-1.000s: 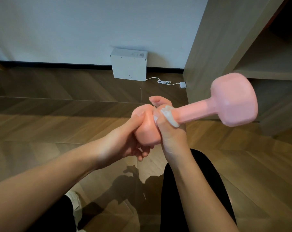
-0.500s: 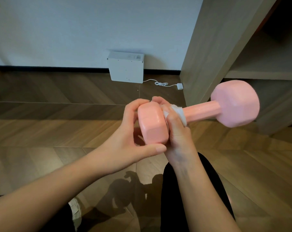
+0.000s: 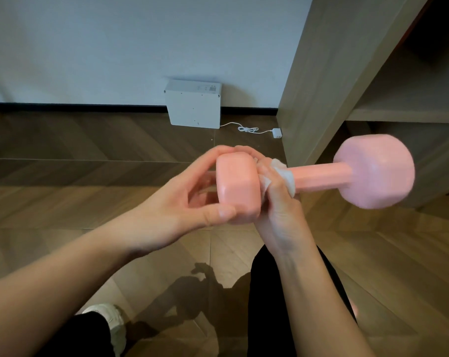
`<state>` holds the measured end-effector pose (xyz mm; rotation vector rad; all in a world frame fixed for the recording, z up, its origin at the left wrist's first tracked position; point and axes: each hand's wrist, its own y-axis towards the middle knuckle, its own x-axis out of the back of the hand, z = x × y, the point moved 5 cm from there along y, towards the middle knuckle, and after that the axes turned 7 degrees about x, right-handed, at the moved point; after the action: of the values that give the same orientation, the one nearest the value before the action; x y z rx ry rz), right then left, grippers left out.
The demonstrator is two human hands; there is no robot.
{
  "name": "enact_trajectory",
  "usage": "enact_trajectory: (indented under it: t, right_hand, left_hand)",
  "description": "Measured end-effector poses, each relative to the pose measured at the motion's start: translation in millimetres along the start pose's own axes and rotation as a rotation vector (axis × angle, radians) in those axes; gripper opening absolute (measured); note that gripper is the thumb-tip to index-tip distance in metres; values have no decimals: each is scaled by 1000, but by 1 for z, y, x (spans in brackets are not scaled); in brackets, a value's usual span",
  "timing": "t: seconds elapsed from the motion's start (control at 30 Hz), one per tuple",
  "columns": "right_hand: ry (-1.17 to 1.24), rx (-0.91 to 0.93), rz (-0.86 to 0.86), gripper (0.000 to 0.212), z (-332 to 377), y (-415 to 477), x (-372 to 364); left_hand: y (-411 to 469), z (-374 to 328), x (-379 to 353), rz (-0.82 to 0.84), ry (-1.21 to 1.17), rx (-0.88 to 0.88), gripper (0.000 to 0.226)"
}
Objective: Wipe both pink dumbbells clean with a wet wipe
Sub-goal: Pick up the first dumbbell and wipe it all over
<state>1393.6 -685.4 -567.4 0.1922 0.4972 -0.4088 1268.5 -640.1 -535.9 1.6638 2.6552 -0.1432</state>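
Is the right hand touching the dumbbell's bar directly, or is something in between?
The wet wipe lies between the right hand and the bar of the pink dumbbell, wrapped round it beside the near head. The left hand grips that head bare, with nothing visible between.

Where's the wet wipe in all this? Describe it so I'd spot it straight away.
Start at the pink dumbbell held in mid-air at the centre. Follow its handle towards the near head, where the right hand wraps round it. The wet wipe is the crumpled white wad bunched in that hand, the only white thing touching the pink.
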Motion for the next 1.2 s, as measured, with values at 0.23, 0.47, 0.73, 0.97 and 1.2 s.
enact_trajectory:
  t: [0.23, 0.47, 0.73, 0.97, 1.2]
  right_hand:
    - [-68, -3, 27, 16, -3, 2, 4]
    - [-221, -8, 129, 39, -5, 1, 3]
    - [-124, 96, 105, 35, 5, 2, 5]
    - [-165, 74, 119, 36, 5, -1, 5]
    - [-137, 13, 169, 49, -4, 2, -5]
  left_hand:
    - [1, 11, 5, -56, -13, 128, 87]
    - [7, 24, -6, 18, -487, 505, 73]
    - [1, -7, -2, -120, 135, -50, 80]
    - [8, 14, 1, -32, -275, 277, 76]
    - [5, 14, 1, -60, -296, 382, 59]
